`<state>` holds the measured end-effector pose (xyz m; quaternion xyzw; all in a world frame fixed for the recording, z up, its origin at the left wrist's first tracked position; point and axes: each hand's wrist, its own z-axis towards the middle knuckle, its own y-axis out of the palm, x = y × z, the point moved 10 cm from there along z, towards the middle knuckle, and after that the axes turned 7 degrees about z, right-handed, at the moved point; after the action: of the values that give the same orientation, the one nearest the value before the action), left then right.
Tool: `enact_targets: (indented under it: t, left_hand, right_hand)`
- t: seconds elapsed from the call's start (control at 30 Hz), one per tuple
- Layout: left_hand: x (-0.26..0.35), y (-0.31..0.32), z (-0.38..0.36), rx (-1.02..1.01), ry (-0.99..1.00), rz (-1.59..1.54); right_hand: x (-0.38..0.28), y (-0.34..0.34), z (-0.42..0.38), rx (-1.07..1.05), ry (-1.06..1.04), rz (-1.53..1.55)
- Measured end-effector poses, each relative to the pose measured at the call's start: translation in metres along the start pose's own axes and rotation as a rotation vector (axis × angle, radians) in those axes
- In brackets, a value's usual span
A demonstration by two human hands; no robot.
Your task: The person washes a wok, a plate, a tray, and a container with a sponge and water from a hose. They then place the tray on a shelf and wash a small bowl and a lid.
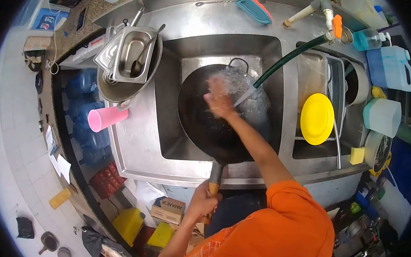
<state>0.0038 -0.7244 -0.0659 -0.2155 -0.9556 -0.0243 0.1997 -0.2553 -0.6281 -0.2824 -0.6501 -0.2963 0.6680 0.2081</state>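
A black wok [210, 124] is seen lying in the basin of a stainless steel sink [167, 140], its long handle [215, 176] projecting over the front rim toward the person. The handle is gripped at its end by the left hand [203, 201], the fingers closed fully around it. The right hand [219, 101] is pressed against the inside of the wok on its far side, where water is poured from a dark green hose [290, 58]; whether anything is held in this hand cannot be told, as it is blurred and wetted by spray. The hose is fed from a tap with an orange lever [336, 26] at the back right of the sink. On the left drainboard a pink cup [106, 117] is laid on its side, just beside a round metal basin in which rectangular steel pans [132, 53] and a ladle [141, 58] are stacked. To the right, a yellow lid [317, 119] is rested over a second basin, with a yellow sponge [357, 155] near its front corner. A blue scrubbing brush [254, 8] is placed on the back ledge. A blue jerrycan [390, 67] is stood at the far right.
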Motion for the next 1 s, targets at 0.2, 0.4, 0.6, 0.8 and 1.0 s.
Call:
enact_targets:
  t: [0.2, 0.4, 0.6, 0.8, 1.0]
  left_hand:
    - [-0.006, -0.01, 0.025, -0.045, -0.018, -0.044]
    - [-0.016, -0.016, 0.003, -0.033, -0.061, -0.049]
    - [-0.017, -0.016, 0.027, -0.084, -0.059, -0.078]
    - [-0.018, -0.021, 0.012, -0.068, -0.07, -0.06]
    - [-0.021, -0.01, 0.017, -0.076, 0.024, -0.033]
  right_hand:
    - [-0.084, 0.012, -0.131, -0.868, -0.192, 0.3]
    - [0.046, -0.029, -0.029, -0.191, -0.081, -0.46]
    - [-0.12, 0.046, -0.08, -0.488, -0.26, 0.574]
    - [0.025, -0.035, -0.065, -0.673, -0.07, -0.331]
    - [-0.05, 0.032, -0.024, -0.1, -0.294, 0.106]
